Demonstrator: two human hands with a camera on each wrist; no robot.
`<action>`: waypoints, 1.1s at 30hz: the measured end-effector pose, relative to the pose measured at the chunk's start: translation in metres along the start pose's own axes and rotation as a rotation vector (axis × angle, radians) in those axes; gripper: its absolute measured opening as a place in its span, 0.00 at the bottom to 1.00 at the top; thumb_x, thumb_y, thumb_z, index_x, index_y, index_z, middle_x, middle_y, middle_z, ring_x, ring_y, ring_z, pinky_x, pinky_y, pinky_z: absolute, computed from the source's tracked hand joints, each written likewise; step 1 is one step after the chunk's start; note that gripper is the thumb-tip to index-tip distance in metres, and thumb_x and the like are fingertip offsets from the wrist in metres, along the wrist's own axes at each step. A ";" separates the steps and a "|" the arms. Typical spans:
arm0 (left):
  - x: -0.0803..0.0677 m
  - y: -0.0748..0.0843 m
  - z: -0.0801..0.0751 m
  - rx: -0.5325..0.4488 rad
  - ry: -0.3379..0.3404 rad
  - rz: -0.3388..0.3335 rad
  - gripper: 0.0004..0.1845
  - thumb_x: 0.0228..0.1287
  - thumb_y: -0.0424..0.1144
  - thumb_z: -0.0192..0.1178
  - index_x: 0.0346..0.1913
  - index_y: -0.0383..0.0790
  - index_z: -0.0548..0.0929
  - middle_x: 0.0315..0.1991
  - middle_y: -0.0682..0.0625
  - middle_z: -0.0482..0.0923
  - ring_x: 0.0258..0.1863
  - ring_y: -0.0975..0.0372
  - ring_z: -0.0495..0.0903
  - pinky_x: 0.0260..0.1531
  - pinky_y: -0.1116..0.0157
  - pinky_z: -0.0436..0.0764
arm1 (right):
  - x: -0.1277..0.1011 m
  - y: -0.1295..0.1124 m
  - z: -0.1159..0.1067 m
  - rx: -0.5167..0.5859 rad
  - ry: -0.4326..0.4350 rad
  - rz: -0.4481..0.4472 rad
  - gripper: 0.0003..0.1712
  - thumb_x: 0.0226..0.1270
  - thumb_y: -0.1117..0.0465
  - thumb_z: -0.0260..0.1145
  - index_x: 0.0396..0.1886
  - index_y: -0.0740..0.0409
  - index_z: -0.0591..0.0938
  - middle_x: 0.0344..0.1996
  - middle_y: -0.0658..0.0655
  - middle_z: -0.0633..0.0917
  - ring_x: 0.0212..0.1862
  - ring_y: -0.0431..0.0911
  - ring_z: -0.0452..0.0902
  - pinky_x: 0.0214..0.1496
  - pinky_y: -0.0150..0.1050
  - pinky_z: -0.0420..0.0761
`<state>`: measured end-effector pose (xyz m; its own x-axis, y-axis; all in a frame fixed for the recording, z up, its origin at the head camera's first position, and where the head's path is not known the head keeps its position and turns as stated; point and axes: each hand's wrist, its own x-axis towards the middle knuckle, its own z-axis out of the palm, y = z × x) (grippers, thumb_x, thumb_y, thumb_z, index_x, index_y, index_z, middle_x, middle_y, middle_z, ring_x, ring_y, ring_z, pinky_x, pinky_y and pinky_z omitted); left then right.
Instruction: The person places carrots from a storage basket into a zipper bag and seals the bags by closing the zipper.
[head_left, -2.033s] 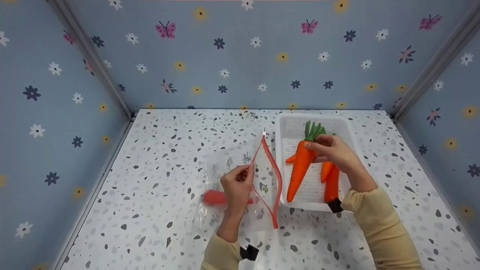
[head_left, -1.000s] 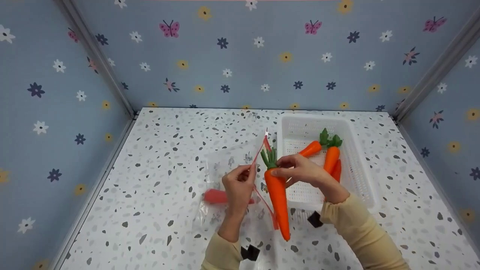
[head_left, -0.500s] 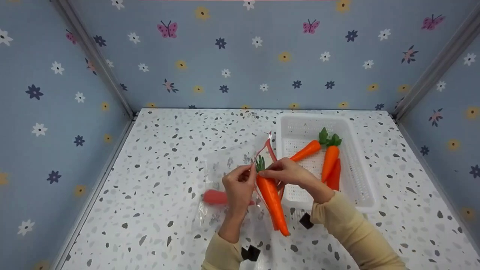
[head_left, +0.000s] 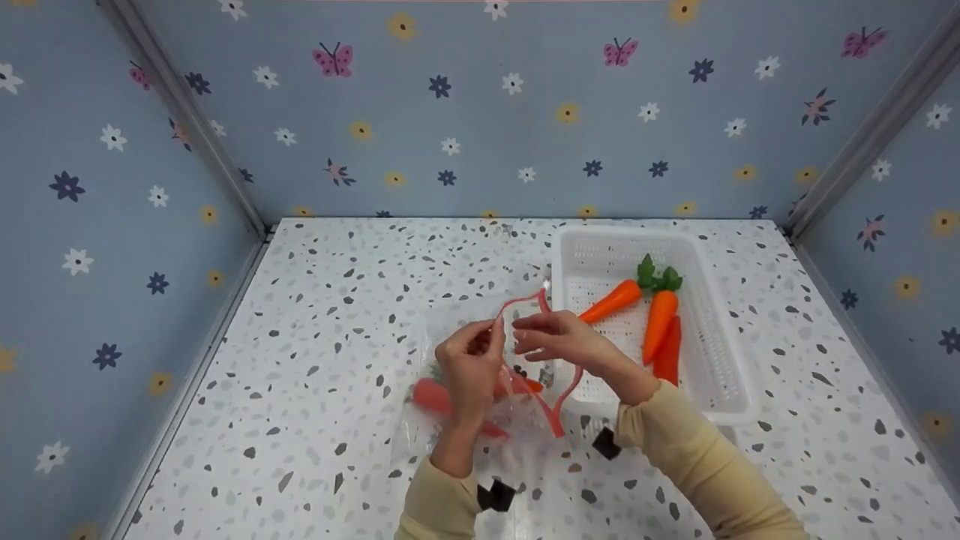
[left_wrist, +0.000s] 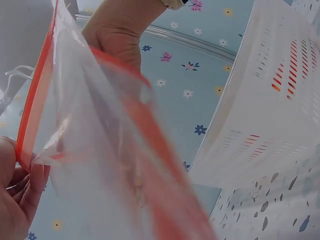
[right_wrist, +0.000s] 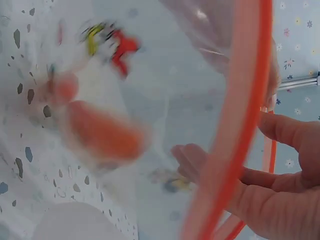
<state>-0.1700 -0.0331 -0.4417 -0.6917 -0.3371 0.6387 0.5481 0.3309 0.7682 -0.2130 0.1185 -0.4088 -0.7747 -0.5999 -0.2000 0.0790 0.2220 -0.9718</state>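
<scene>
Covering the bench [head_left: 315, 315] was a white speckled top, boxed in by blue walls [head_left: 525, 127] printed with flowers and butterflies. A white basket [head_left: 720, 330] sat at the right of the bench with three carrots in it: one [head_left: 613, 301] lying slantwise, two [head_left: 660, 319] side by side along the right, green tops toward the far wall. A clear zip bag [head_left: 480, 390] with a red seal strip lay just left of the basket, touching its near corner, mouth held open. Inside the bag were a pinkish-red piece [head_left: 429, 395] and an orange carrot [head_left: 529, 385], mostly hidden behind the hand and blurred through the plastic in the right wrist view. The left hand [head_left: 469, 367] pinched the bag's upper rim, grip clenched on the seal strip. The right hand [head_left: 559, 341] pinched the opposite rim, fingers [right_wrist: 280, 130] curled round the strip. Both hands hovered over the bag mouth, covering part of it. Cream sleeves [head_left: 705, 465] came in from the near edge.
</scene>
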 end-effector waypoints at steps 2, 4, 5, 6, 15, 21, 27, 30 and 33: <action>0.001 0.001 -0.001 0.010 -0.001 -0.002 0.05 0.55 0.32 0.60 0.27 0.33 0.84 0.17 0.50 0.76 0.14 0.66 0.71 0.14 0.72 0.71 | -0.001 -0.002 -0.002 0.001 0.001 -0.029 0.25 0.63 0.59 0.58 0.55 0.70 0.69 0.48 0.64 0.77 0.47 0.57 0.74 0.48 0.44 0.74; 0.001 0.001 -0.001 0.021 -0.001 -0.003 0.05 0.55 0.32 0.61 0.27 0.33 0.84 0.17 0.51 0.76 0.14 0.66 0.70 0.14 0.73 0.70 | -0.002 -0.005 -0.005 -0.007 0.002 -0.057 0.23 0.63 0.60 0.58 0.54 0.70 0.71 0.47 0.63 0.77 0.47 0.59 0.74 0.48 0.45 0.74; 0.001 0.001 -0.001 0.025 0.001 0.000 0.05 0.54 0.31 0.61 0.27 0.33 0.84 0.17 0.51 0.76 0.14 0.66 0.70 0.14 0.73 0.70 | -0.003 -0.007 -0.007 -0.013 0.004 -0.068 0.23 0.63 0.60 0.58 0.54 0.70 0.71 0.47 0.63 0.77 0.47 0.60 0.74 0.48 0.45 0.74; 0.002 0.001 -0.001 0.026 0.005 0.001 0.05 0.54 0.31 0.61 0.27 0.33 0.84 0.17 0.51 0.76 0.15 0.66 0.70 0.14 0.73 0.70 | -0.004 -0.008 -0.009 -0.016 0.009 -0.073 0.22 0.63 0.60 0.58 0.53 0.70 0.72 0.47 0.63 0.78 0.47 0.60 0.74 0.48 0.45 0.74; 0.000 0.001 -0.001 0.030 0.019 0.000 0.04 0.53 0.31 0.62 0.27 0.33 0.84 0.18 0.49 0.77 0.15 0.65 0.71 0.15 0.72 0.71 | -0.013 -0.023 -0.033 -0.044 0.124 -0.109 0.20 0.62 0.61 0.59 0.49 0.72 0.73 0.43 0.66 0.79 0.43 0.58 0.76 0.45 0.43 0.76; 0.000 0.003 -0.001 0.054 0.004 -0.007 0.05 0.55 0.32 0.61 0.27 0.34 0.84 0.18 0.51 0.77 0.15 0.66 0.71 0.15 0.73 0.71 | -0.010 -0.024 -0.057 -0.062 0.217 -0.089 0.22 0.64 0.59 0.57 0.51 0.72 0.72 0.44 0.67 0.77 0.43 0.53 0.77 0.44 0.40 0.77; -0.002 0.002 -0.001 0.064 0.000 -0.015 0.05 0.55 0.33 0.61 0.27 0.34 0.84 0.18 0.51 0.77 0.16 0.67 0.71 0.15 0.73 0.72 | -0.003 -0.014 -0.079 -0.037 0.324 -0.044 0.22 0.65 0.61 0.55 0.54 0.72 0.69 0.47 0.68 0.74 0.42 0.48 0.77 0.49 0.43 0.74; -0.003 0.002 -0.001 0.087 -0.006 -0.029 0.05 0.55 0.34 0.60 0.28 0.35 0.84 0.19 0.51 0.77 0.17 0.68 0.71 0.16 0.73 0.73 | 0.002 -0.006 -0.087 -0.018 0.391 -0.001 0.24 0.65 0.59 0.56 0.55 0.71 0.68 0.49 0.66 0.72 0.45 0.49 0.74 0.51 0.44 0.72; -0.004 0.002 -0.001 0.091 -0.007 -0.035 0.05 0.55 0.34 0.61 0.29 0.35 0.84 0.19 0.51 0.77 0.17 0.68 0.71 0.17 0.72 0.73 | 0.013 0.013 -0.102 0.008 0.439 0.026 0.28 0.64 0.57 0.57 0.57 0.71 0.64 0.51 0.66 0.70 0.49 0.53 0.71 0.52 0.44 0.71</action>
<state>-0.1657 -0.0315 -0.4426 -0.7131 -0.3442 0.6108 0.4788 0.3973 0.7829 -0.2857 0.1924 -0.4117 -0.9655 -0.2097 -0.1545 0.1060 0.2257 -0.9684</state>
